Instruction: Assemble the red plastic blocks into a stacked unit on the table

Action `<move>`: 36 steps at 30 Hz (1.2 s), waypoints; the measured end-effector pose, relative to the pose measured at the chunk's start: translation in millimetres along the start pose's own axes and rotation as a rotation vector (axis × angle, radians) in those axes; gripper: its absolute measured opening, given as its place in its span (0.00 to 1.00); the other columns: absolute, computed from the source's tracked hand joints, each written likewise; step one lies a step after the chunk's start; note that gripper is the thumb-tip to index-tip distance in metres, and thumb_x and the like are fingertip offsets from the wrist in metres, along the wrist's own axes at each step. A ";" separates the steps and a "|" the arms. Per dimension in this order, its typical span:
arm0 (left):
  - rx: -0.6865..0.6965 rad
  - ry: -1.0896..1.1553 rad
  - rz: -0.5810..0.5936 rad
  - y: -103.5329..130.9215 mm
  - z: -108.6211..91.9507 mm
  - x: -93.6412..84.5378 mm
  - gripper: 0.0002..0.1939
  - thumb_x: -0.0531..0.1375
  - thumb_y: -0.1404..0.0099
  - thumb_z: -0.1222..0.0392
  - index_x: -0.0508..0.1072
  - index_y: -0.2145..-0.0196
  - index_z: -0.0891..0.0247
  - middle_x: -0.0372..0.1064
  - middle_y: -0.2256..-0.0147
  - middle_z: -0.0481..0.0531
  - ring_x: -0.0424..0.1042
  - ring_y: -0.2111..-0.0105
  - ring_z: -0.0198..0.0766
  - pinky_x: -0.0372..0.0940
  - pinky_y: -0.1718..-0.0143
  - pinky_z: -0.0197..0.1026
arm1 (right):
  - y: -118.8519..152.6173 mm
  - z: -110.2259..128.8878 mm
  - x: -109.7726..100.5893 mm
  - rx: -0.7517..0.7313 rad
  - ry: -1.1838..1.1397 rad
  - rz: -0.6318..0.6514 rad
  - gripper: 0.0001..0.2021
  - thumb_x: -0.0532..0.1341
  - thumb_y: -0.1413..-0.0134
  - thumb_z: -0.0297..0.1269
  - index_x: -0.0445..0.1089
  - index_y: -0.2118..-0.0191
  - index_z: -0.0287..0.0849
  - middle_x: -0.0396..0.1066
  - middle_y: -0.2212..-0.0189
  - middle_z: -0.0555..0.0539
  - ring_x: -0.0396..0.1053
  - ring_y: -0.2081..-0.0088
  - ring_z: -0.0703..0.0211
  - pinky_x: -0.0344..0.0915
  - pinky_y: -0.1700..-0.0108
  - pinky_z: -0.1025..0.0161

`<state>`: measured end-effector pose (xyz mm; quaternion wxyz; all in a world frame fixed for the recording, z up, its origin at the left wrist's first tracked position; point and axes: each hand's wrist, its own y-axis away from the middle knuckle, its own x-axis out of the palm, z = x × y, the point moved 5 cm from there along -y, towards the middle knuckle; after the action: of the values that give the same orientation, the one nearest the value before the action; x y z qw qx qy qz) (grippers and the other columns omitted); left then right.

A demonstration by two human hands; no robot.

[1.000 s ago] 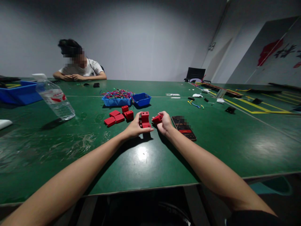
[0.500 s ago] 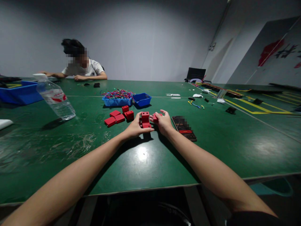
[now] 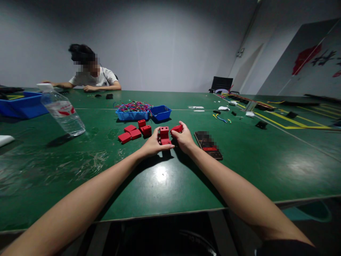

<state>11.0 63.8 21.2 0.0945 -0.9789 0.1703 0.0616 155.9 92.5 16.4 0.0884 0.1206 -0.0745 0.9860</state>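
My left hand (image 3: 152, 145) grips a stepped red block (image 3: 164, 134) with small round holes in its top, thumb along the near side. Just to its right, my right hand (image 3: 185, 138) holds a smaller red block (image 3: 177, 129) tilted between thumb and fingers. The two held pieces are apart. Beyond my left hand lie several loose red blocks: a flat group (image 3: 130, 134) and a taller pair, one of them a block with a hole (image 3: 146, 130). A phone (image 3: 208, 145) lies to the right of my right hand.
Behind the blocks stand a blue tray of colourful wires (image 3: 133, 114) and a darker blue bin (image 3: 161, 113). A water bottle (image 3: 62, 111) leans at the left near a large blue bin (image 3: 23, 106). Across the green table (image 3: 160, 192) sits a person (image 3: 93, 76). Wire scraps (image 3: 221, 118) lie right.
My right hand has turned the smaller red block, so it now sits tilted, and its fingers have closed in around it. My left hand and its block have stayed in place.
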 end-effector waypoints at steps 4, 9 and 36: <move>0.015 -0.002 -0.005 -0.8 -0.3 0.4 0.47 0.73 0.56 0.57 0.53 0.43 0.60 0.64 0.47 0.61 0.73 0.58 0.41 0.68 0.51 0.50 | 1.0 7.4 1.0 -0.088 0.046 0.015 0.35 0.68 0.65 0.35 0.58 0.47 0.42 0.69 0.59 0.46 0.69 0.62 0.61 0.66 0.54 0.60; 0.021 -0.015 -0.004 -1.4 -1.4 1.0 0.45 0.72 0.55 0.58 0.54 0.44 0.60 0.65 0.48 0.59 0.73 0.59 0.40 0.69 0.52 0.50 | 3.2 13.7 4.4 -0.162 0.081 0.068 0.29 0.71 0.66 0.42 0.61 0.57 0.41 0.71 0.62 0.45 0.70 0.63 0.58 0.67 0.54 0.57; 0.052 0.210 0.088 -8.8 3.6 -2.3 0.50 0.73 0.56 0.61 0.47 0.42 0.59 0.66 0.48 0.63 0.75 0.56 0.47 0.66 0.49 0.54 | 8.5 23.8 16.3 -0.243 0.232 0.566 0.27 0.70 0.64 0.37 0.71 0.52 0.47 0.62 0.45 0.44 0.68 0.55 0.57 0.66 0.67 0.67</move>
<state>11.6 73.4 19.4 0.0988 -0.9687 0.2237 -0.0416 144.0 82.7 42.2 -0.1673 -0.0292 -0.2117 0.9625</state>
